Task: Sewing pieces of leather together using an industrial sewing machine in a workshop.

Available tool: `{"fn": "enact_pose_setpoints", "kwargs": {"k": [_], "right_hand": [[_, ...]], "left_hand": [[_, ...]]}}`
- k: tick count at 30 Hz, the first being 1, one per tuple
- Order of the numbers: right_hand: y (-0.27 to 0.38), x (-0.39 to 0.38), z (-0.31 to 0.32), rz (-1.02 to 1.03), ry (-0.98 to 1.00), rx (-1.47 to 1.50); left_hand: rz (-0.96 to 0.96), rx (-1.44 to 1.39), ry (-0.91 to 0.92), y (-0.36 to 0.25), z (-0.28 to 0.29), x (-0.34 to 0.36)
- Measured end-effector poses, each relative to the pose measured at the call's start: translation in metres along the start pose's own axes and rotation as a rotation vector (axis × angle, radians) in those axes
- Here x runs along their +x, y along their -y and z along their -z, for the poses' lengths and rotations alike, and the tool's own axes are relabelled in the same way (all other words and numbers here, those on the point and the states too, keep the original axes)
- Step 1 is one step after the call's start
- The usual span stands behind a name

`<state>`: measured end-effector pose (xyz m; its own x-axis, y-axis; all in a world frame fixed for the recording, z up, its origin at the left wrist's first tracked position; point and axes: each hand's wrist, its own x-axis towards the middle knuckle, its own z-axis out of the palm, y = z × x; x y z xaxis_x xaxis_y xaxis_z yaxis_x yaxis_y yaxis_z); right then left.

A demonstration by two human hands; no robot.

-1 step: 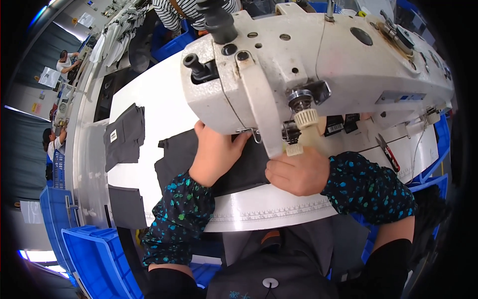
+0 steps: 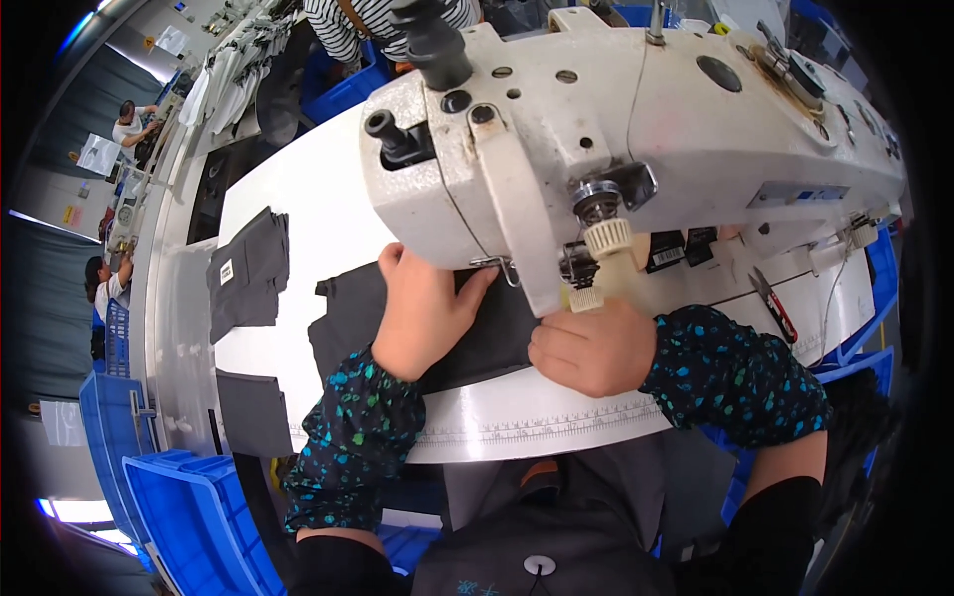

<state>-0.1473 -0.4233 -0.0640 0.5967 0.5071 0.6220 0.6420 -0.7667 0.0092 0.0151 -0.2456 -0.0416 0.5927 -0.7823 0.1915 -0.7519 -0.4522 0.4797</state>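
Note:
A dark grey fabric piece (image 2: 487,343) lies on the white table under the head of a cream sewing machine (image 2: 696,119). My left hand (image 2: 422,313) rests on this fabric left of the needle area, its thumb spread away from the fingers and reaching toward the presser area. Some of its fingertips are hidden by the machine head. On the right edge of the fabric, my right hand (image 2: 596,348) is closed with curled fingers, just below the cream tension knobs (image 2: 606,236). The machine hides the needle.
Folded dark fabric pieces (image 2: 248,273) lie at the left, another dark piece (image 2: 253,412) nearer. Red-handled thread snips (image 2: 775,303) and dark labels (image 2: 668,251) lie at the right. A ruler strip (image 2: 556,422) follows the table's front edge. Blue crates (image 2: 194,517) stand lower left. Other people work beyond.
My left hand has shifted very slightly toward me and to the left. The right hand has dipped a little toward me. The fabric looks nearly unmoved.

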Motion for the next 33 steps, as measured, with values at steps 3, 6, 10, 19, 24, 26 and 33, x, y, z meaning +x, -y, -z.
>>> {"fn": "enact_pose_setpoints", "kwargs": {"k": [3, 6, 10, 19, 24, 26, 33], "right_hand": [[0.009, 0.001, 0.007, 0.036, -0.034, -0.027], [0.010, 0.004, 0.005, 0.046, -0.098, -0.055], [0.015, 0.006, 0.008, 0.047, -0.137, -0.108], [0.019, -0.004, -0.001, -0.036, -0.011, 0.036], [0.009, -0.004, -0.002, -0.072, 0.005, -0.009], [0.002, -0.003, -0.002, -0.094, 0.005, -0.017], [-0.023, -0.006, -0.007, -0.170, 0.099, -0.019]], "left_hand": [[-0.134, -0.133, 0.176, -0.025, 0.032, -0.027], [-0.213, 0.054, 0.192, -0.052, 0.028, -0.056], [-0.444, 0.258, -0.121, -0.039, -0.002, -0.061], [-0.800, 0.335, -0.113, -0.025, 0.000, -0.063], [-0.733, 0.267, -0.113, -0.023, -0.004, -0.052], [-0.743, 0.275, -0.141, -0.021, -0.005, -0.041], [-0.685, 0.198, -0.170, -0.012, -0.012, -0.014]]}}
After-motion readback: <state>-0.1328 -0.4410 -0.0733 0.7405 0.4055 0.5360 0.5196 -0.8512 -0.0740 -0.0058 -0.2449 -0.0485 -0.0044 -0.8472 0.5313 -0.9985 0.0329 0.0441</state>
